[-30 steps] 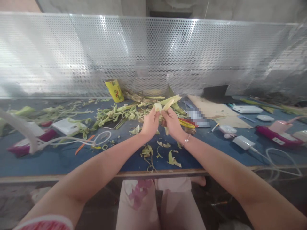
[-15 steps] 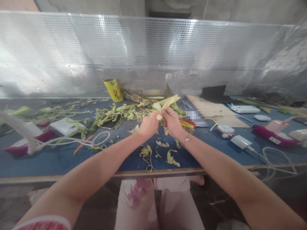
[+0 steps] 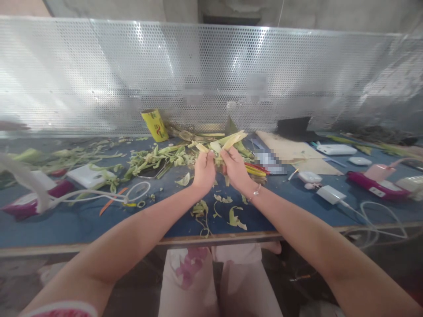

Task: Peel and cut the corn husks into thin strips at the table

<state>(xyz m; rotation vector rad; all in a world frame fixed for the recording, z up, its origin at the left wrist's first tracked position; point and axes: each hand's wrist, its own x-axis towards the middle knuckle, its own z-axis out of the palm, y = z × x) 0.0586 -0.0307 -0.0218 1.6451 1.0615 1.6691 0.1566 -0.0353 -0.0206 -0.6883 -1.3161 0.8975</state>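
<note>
Close together over the middle of the table, both hands are closed on plant matter. My right hand [image 3: 235, 169] grips a pale yellow-green plant stalk [image 3: 235, 138], its long end pointing away to the upper right. Between thumb and fingers, my left hand [image 3: 204, 171] pinches a pale stalk piece [image 3: 202, 148] that sticks out to the upper left. A small gap separates the hands. Whether the two pieces are still joined, I cannot tell. Behind and to the left spreads a heap of green plant trimmings [image 3: 178, 155]; curled peelings [image 3: 236, 218] lie below the hands.
Red and yellow handled tools [image 3: 256, 170] lie just right of my right hand. A tilted yellow roll [image 3: 154, 125] stands before the perforated metal panel [image 3: 211, 66]. Purple power strips [image 3: 376, 186], white chargers [image 3: 331, 194] and cables flank both sides. A phone [image 3: 155, 169] lies partly under trimmings.
My hands were touching around the stalk; now my left hand has drawn off to the left with a pale piece. My right hand has hardly moved.
</note>
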